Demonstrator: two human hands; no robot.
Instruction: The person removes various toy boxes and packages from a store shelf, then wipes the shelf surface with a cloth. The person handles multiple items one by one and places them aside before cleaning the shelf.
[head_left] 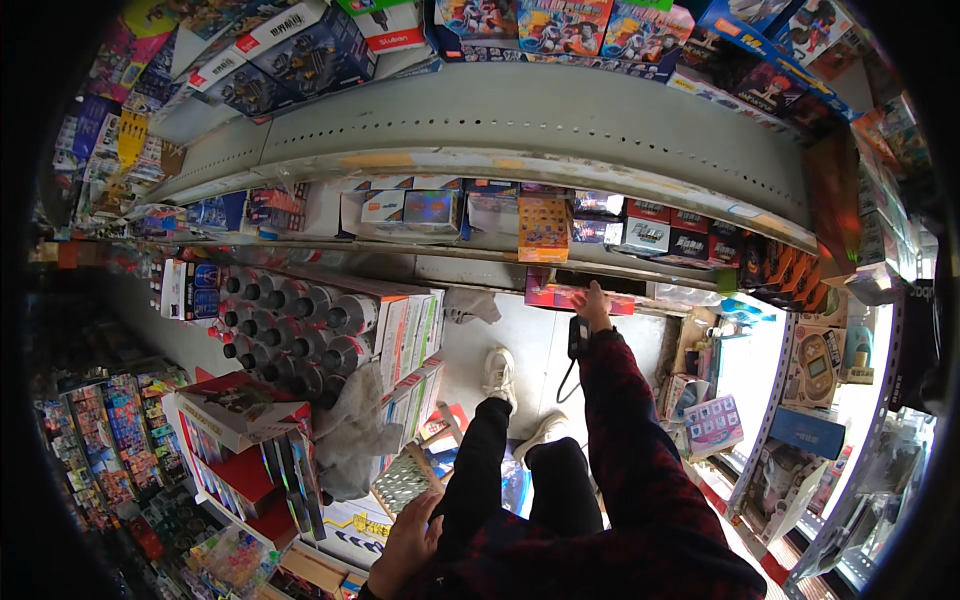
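My right hand (594, 307) reaches forward to a red box (553, 293) below the lower shelf board. Its fingers lie over the box's front edge and the thumb is in front, so they close on that edge; the fingertips are partly hidden. A small black device (577, 337) with a thin cord hangs at my right wrist. Down beside my left thigh, my left hand (404, 545) is empty, its fingers loosely apart. Directly above the red box stands an orange patterned box (543, 228).
Boxed toys line the upper shelf (480, 110) and the lower one. To my left are several dark-capped bottles (300, 320), stacked cartons (410, 330) and a crumpled grey plastic bag (360, 440). On the right, a metal rack (765, 440) holds packaged goods. My shoes (500, 372) stand on pale floor.
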